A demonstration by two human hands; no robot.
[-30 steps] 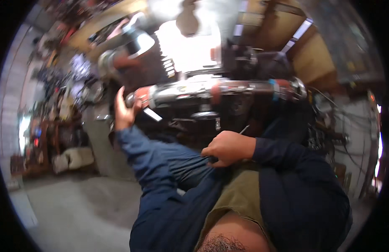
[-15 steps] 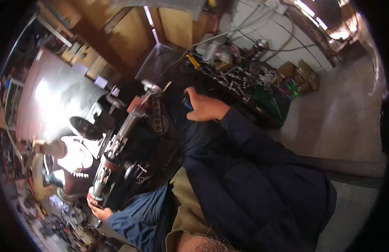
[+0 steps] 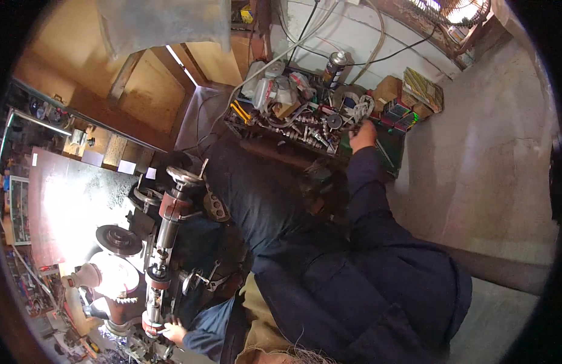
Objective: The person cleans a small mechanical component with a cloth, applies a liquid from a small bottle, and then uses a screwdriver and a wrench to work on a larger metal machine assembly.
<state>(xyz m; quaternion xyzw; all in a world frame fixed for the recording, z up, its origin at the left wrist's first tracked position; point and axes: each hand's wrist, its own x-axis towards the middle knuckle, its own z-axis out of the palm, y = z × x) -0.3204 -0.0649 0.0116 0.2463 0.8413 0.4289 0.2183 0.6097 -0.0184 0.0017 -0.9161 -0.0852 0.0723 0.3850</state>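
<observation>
At the lower left a machine with a steel shaft [image 3: 167, 233], red collars and a handwheel [image 3: 185, 176] runs lengthwise beside me. My left hand [image 3: 173, 332] is at its near end, fingers stretched toward the red end collar [image 3: 151, 324]; whether they touch it is hard to tell. Across to the right, my right arm reaches out over a low bin of metal parts [image 3: 311, 130]. My right hand [image 3: 362, 137] is there at the bin's right part, beside a green box [image 3: 387, 148], its fingers curled together over something dark that I cannot make out.
A lit lamp [image 3: 114, 275] glares beside the machine, near a dark round disc [image 3: 119, 240]. Behind the bin stand a spray can [image 3: 335, 68], plastic bags [image 3: 275, 91] and small cartons [image 3: 390, 92]. A wooden cabinet [image 3: 144, 97] stands at the back left. Wrenches [image 3: 213, 276] lie near the machine.
My right hand has moved away from above my leg, to the right and over to the bin. My left hand has stayed by the machine's end collar. The whole view has shifted.
</observation>
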